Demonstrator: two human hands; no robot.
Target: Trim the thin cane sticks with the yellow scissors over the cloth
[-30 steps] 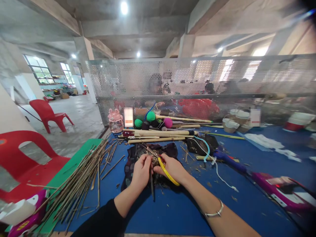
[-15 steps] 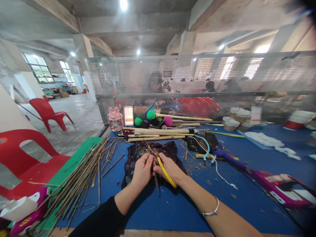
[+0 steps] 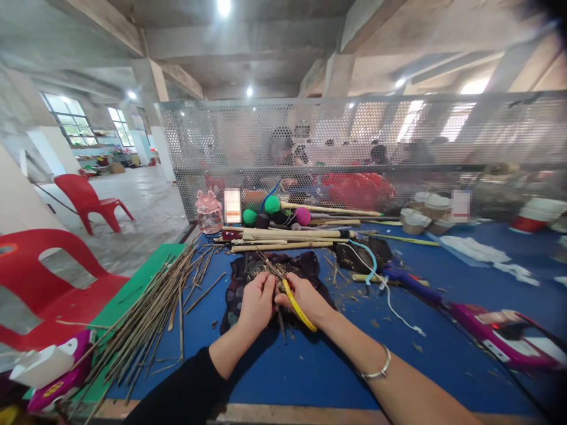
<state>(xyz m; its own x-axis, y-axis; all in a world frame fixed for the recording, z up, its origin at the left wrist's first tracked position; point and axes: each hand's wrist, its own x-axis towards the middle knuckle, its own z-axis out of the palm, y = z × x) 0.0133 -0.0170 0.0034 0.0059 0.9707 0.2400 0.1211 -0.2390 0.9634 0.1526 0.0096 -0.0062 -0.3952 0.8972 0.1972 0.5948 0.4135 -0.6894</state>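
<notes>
Since the earlier frames the hands have been raised slightly over the dark cloth (image 3: pixel 248 295), and the thin stick (image 3: pixel 280 323) gripped between them has been swung so that its lower end now points down toward the near edge of the desk (image 3: pixel 310 378). The left hand (image 3: pixel 257 301) is closed on the stick's upper part, fingers curled round it. The right hand (image 3: pixel 305 298) is clamped on a tool with a yellow handle (image 3: pixel 299 307), which runs down across the palm; its working end is pressed against the stick just beside the left fingers, though the tip itself cannot be made out. The two hands are touching, directly above the cloth, which is spread on the blue desk and strewn with small shavings. A silver bracelet (image 3: pixel 376 369) is worn on the right wrist and a black sleeve (image 3: pixel 186 395) covers the left forearm. A large bundle of sticks (image 3: pixel 150 319) is laid to the left, partly on a green board (image 3: pixel 133 295). Thicker bamboo poles (image 3: pixel 283 239) are laid across the desk beyond the cloth, with coloured balls (image 3: pixel 271 205) behind them.
</notes>
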